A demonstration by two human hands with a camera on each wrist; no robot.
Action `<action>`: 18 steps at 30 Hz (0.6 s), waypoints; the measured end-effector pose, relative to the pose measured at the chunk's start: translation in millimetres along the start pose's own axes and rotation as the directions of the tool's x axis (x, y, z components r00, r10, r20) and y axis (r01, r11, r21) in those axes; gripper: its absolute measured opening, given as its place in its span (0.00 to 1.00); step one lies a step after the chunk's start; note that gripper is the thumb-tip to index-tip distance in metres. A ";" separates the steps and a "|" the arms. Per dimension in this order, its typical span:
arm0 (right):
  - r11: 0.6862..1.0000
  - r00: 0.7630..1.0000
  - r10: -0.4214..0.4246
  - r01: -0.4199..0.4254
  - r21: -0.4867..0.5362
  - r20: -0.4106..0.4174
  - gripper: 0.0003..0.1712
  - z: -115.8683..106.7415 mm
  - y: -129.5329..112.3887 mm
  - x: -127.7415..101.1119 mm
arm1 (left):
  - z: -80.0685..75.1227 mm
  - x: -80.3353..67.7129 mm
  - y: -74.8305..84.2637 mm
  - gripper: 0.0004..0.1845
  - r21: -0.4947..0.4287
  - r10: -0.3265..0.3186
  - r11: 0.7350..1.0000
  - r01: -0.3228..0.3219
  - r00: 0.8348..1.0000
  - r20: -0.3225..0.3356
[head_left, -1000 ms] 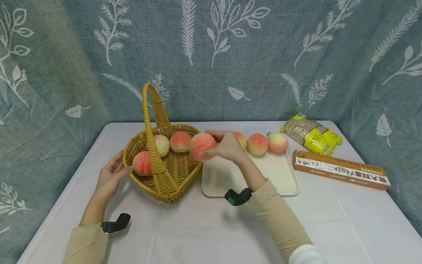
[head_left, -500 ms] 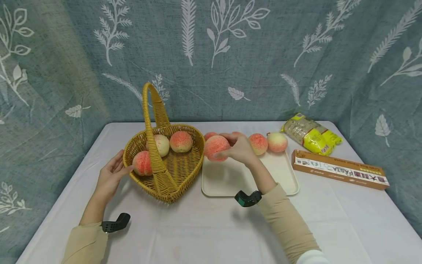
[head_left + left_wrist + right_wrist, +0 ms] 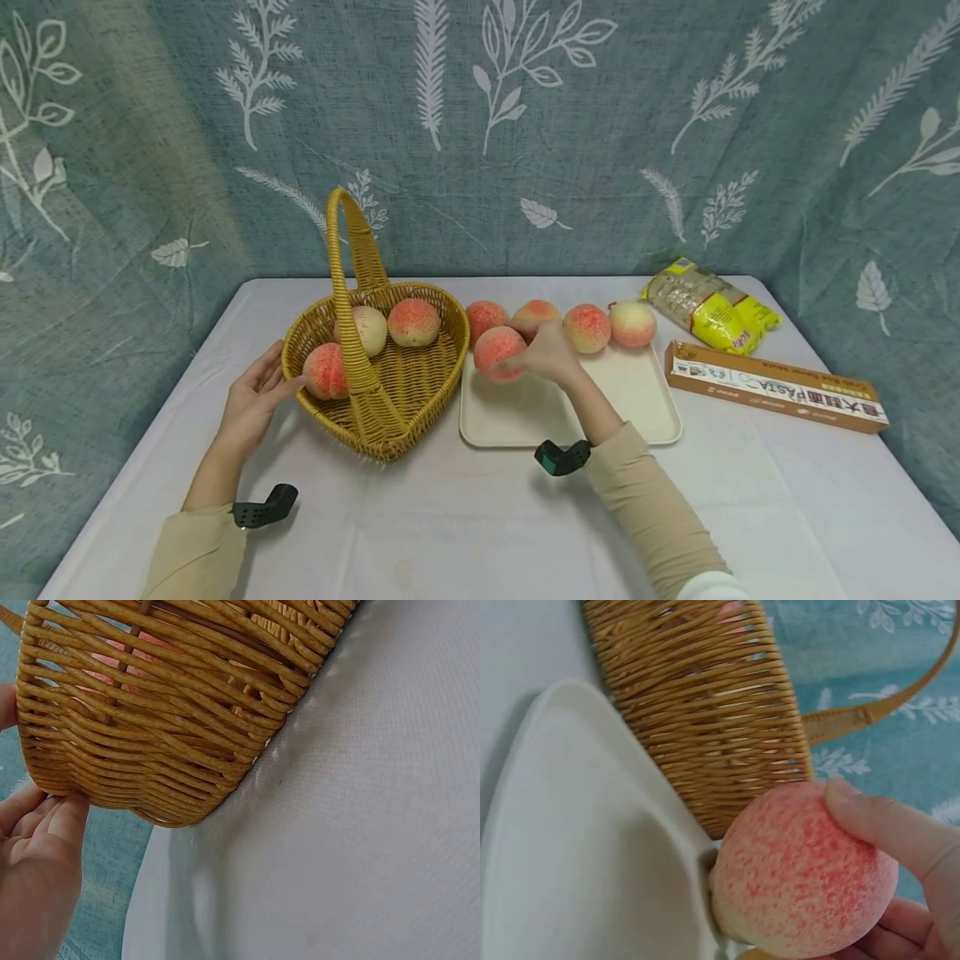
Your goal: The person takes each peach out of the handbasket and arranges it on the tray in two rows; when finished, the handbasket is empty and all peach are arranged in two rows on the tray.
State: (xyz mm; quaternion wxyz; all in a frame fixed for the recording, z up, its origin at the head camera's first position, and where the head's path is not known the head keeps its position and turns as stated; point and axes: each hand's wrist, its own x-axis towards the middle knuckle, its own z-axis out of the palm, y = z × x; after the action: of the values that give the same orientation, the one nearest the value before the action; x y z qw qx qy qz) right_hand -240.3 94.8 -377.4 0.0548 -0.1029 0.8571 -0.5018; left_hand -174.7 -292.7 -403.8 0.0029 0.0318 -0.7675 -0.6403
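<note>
My left hand [image 3: 251, 404] holds the near-left side of a wicker basket [image 3: 408, 396], thumb at the rim and fingertips against the outer wall in the left wrist view. Three peaches lie in the basket: a red one [image 3: 325, 372] by my thumb, a pale one [image 3: 369, 331] partly behind the handle, and a reddish one [image 3: 413, 322] at the back. Over the left part of a cream tray [image 3: 622, 408], my right hand [image 3: 551, 354] grips another peach [image 3: 799, 874] between thumb and fingers. Whether this peach touches the tray is hard to tell.
Several peaches [image 3: 587, 327] sit in a row along the tray's far side. To the right lie a yellow-and-clear bag [image 3: 708, 304] and a long brown pasta box [image 3: 776, 385]. The basket's tall handle [image 3: 347, 292] arches upward. A patterned curtain [image 3: 480, 208] hangs behind the white table [image 3: 420, 533].
My right hand has carried its peach rightward from the basket's right rim, then down over the tray. A red peach at the tray's back left has come into view. The left hand stays still.
</note>
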 end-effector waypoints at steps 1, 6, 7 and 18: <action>0.999 1.000 0.007 -0.007 -0.037 -0.003 0.39 1.6 0.8 0.3 | -0.1 -0.2 -0.1 0.42 0.000 -0.001 1.000 0.001 1.000 0.000; 0.983 1.000 0.024 -0.024 -0.185 0.000 0.41 10.6 1.0 1.4 | -0.1 -1.3 -0.2 0.43 -0.004 0.006 1.000 -0.006 1.000 -0.005; 0.979 1.000 0.029 -0.027 -0.202 0.003 0.42 12.4 0.6 1.4 | -0.1 -1.2 -0.4 0.43 -0.006 0.009 1.000 -0.009 1.000 -0.007; 0.942 1.000 -0.011 0.018 -0.335 0.021 0.43 25.7 -3.4 0.9 | -0.1 -2.4 0.5 0.43 -0.007 0.018 1.000 -0.018 1.000 -0.007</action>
State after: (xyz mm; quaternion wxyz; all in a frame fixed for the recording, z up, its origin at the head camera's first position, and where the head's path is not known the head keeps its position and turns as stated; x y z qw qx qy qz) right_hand -235.7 71.1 -387.1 0.0408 -0.1219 0.9287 -0.3480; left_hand -172.4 -292.6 -403.2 0.0111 0.0271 -0.7656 -0.6426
